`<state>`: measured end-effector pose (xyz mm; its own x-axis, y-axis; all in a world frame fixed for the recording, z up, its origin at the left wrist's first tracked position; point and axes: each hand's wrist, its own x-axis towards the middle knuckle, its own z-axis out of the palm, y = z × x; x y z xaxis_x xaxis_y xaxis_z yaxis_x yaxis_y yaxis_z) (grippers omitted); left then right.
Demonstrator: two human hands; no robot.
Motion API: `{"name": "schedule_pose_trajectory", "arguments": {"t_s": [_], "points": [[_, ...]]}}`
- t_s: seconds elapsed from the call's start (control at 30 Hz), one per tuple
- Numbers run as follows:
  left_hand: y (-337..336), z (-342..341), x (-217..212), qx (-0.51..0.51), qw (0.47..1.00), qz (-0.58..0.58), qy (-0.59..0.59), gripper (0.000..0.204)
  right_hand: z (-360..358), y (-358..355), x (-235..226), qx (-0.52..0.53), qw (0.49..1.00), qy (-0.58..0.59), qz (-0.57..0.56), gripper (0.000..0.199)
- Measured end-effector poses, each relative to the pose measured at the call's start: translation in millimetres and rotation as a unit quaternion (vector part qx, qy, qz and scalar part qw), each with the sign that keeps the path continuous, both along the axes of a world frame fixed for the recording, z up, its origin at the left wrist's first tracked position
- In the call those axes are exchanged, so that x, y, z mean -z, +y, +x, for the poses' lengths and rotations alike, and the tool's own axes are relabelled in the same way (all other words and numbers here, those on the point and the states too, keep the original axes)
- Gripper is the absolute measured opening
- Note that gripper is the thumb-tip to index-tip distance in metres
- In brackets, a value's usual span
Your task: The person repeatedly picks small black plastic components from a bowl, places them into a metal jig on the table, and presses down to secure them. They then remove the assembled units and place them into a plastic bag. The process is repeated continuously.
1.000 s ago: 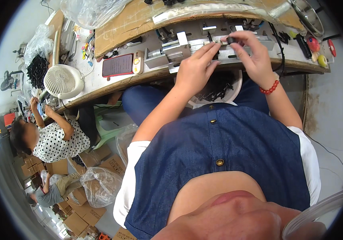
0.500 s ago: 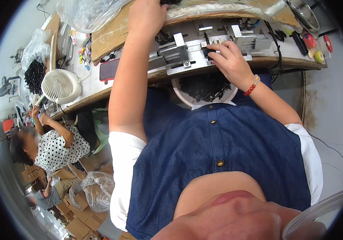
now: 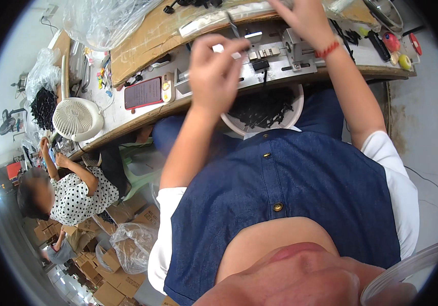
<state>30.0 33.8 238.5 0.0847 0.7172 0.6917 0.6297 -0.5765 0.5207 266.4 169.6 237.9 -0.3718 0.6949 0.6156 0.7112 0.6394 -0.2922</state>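
In the head view, the left hand (image 3: 214, 76) blurred beside the metal fixture (image 3: 293, 48) on the desk (image 3: 117, 112); the right hand (image 3: 308, 23) met the top edge. Neither grip's state could be told. A black part (image 3: 261, 65) sat at the fixture's front.

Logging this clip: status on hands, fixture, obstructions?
Left hand blurred, grip unclear. Right hand at top edge, partly cut off. Black block on metal fixture. Left hand hides part of fixture.

We see a worktop (image 3: 113, 109) where a red-edged phone (image 3: 143, 94) lies near the front edge, a metal fixture (image 3: 285, 66) stands along this same edge, and a yellow-green round object (image 3: 405, 62) is near the right edge.
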Motion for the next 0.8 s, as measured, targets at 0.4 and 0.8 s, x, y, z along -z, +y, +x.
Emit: {"name": "schedule_pose_trajectory", "arguments": {"t_s": [0.4,0.8], "points": [[-18,39,70,0.004,0.994,-0.104,0.03,0.025,-14,24,-39,0.006,0.978,0.133,-0.159,0.024],[14,12,10,-0.051,0.995,0.01,0.091,0.03,6,-95,-13,-0.187,0.965,0.161,-0.086,0.018]]}}
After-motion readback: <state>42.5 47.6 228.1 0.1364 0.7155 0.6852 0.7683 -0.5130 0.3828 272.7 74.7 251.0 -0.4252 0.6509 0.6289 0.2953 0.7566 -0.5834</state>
